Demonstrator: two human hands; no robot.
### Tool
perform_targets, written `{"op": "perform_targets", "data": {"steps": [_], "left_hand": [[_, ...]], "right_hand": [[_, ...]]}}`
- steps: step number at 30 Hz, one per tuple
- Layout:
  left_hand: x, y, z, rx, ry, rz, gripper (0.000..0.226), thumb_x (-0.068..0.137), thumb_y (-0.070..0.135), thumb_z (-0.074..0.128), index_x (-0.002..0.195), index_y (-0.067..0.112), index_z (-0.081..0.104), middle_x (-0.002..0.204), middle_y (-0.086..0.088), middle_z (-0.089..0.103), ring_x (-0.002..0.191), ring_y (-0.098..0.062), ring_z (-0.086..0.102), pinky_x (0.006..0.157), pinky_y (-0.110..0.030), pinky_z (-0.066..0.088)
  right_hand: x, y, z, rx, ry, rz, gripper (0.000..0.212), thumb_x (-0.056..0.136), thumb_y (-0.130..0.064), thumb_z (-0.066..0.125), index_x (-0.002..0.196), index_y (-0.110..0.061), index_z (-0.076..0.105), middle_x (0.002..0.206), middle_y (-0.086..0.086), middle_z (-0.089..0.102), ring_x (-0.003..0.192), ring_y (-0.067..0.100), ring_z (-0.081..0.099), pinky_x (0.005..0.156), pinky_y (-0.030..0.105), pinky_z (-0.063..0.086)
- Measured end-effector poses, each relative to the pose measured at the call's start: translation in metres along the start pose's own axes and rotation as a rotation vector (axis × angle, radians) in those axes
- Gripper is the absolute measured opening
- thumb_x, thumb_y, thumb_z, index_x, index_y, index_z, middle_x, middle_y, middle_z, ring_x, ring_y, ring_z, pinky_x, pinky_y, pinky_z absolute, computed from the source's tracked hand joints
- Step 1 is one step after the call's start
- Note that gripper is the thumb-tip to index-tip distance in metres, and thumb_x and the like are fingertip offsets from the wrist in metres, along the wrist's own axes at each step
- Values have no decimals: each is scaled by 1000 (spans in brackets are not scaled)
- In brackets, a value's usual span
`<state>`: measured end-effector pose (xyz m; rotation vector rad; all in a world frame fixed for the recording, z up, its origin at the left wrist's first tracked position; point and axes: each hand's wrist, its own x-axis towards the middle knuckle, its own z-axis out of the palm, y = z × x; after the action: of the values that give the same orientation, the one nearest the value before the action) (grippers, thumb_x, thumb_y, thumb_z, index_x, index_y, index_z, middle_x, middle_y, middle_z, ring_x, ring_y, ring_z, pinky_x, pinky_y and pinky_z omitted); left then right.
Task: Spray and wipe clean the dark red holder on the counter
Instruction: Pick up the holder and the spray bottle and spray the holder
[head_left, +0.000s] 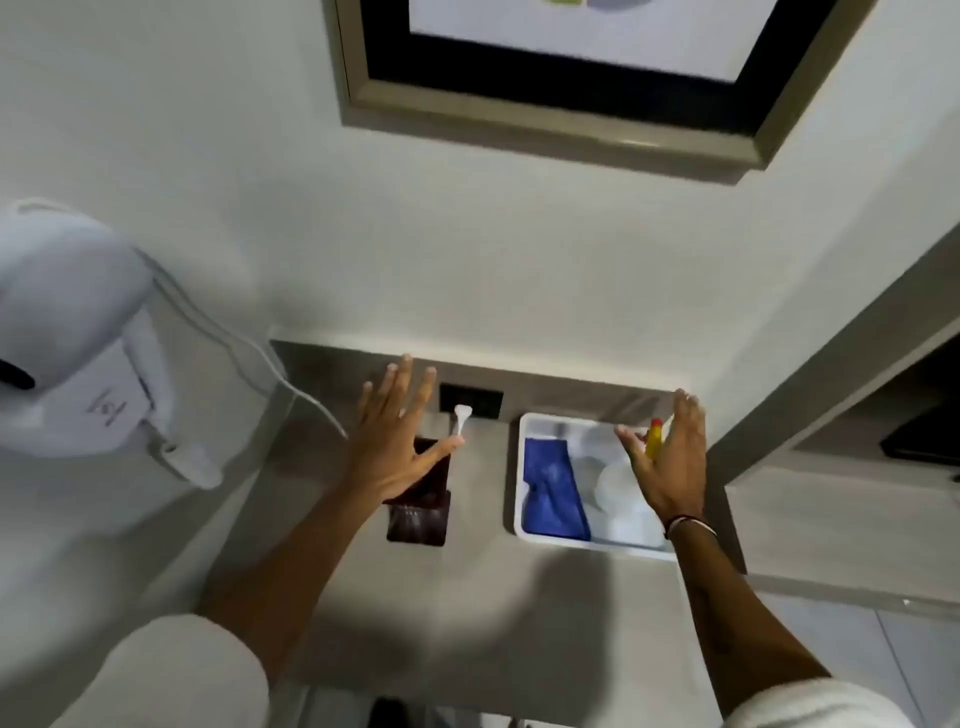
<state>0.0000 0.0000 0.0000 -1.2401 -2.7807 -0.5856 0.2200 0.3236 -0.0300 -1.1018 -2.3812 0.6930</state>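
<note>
The dark red holder (417, 522) stands on the grey counter (467, 597), partly hidden under my left hand (397, 441), which hovers over it with fingers spread and holds nothing. A white tray (519, 499) to the right holds a blue cloth (550, 488) and a clear spray bottle (621, 488) with a yellow and red top (653, 439). Above the tray's right side, my right hand (670, 462) is open, its palm beside the bottle's top without gripping it.
A white wall-mounted hair dryer (78, 353) with its cord hangs at the left. A black socket plate (471, 400) with a white plug (461, 418) sits at the counter's back. A framed picture (571, 104) hangs above. An open shelf (883, 415) lies to the right.
</note>
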Motion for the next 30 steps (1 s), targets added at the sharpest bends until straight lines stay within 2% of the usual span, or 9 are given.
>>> {"op": "perform_targets", "data": {"steps": [3,6,13,15,17,19,24,27,30], "left_hand": [[-12,-11,19,33,-168,-41,117,79,100,25,170,27,8,179,-8,1,165,-29,-3,132,-57,5],[-19,-19,26,12,-251,-41,130,69,105,32,169,22,18,179,-6,9,166,-26,1,133,-52,4],[-25,-28,22,9,-386,97,145,57,103,59,168,18,22,178,-2,10,166,-28,-2,132,-55,3],[-25,-24,19,-58,-387,69,131,61,86,79,163,19,33,172,-5,29,162,-31,17,131,-57,19],[-24,-22,16,-143,-360,17,115,59,60,94,153,20,43,155,-5,45,147,-29,38,119,-56,41],[-26,-23,14,-203,-364,-8,110,56,49,97,150,21,45,148,-3,47,138,-25,44,112,-51,48],[-39,-43,18,-376,-315,4,111,53,40,101,147,21,46,143,-3,49,132,-25,46,111,-53,47],[-39,-57,18,-434,-313,28,109,52,41,100,146,24,47,142,0,49,134,-26,46,112,-56,47],[-45,-73,16,-464,-322,24,110,53,37,100,148,26,46,152,-1,45,149,-28,35,122,-59,35]], "right_hand": [[-9,13,18,82,-91,100,104,89,-54,77,167,-16,20,173,14,33,159,39,34,128,56,38],[-22,14,31,237,-110,142,96,90,-33,85,164,-26,23,162,7,51,134,39,64,109,53,57],[-13,21,48,382,-21,287,78,98,-10,74,164,-22,34,152,9,63,137,36,63,115,53,50],[-10,29,49,350,-46,269,71,99,-11,73,161,-18,40,149,10,65,133,35,66,114,53,50],[-7,32,48,305,-55,251,62,100,-16,73,156,-14,47,141,13,70,126,37,70,114,50,50],[-8,32,43,300,-17,234,55,98,-23,75,148,-14,55,130,14,75,119,37,73,110,39,49],[-21,7,12,394,236,125,57,89,-38,86,137,-16,64,114,1,81,100,10,76,102,30,61],[-47,-22,-14,536,359,107,61,84,-42,91,133,-16,66,103,-27,75,93,-8,73,90,11,59],[-90,-59,-22,692,329,98,37,95,-41,80,130,-39,69,104,-31,73,93,-4,73,78,17,63]]}}
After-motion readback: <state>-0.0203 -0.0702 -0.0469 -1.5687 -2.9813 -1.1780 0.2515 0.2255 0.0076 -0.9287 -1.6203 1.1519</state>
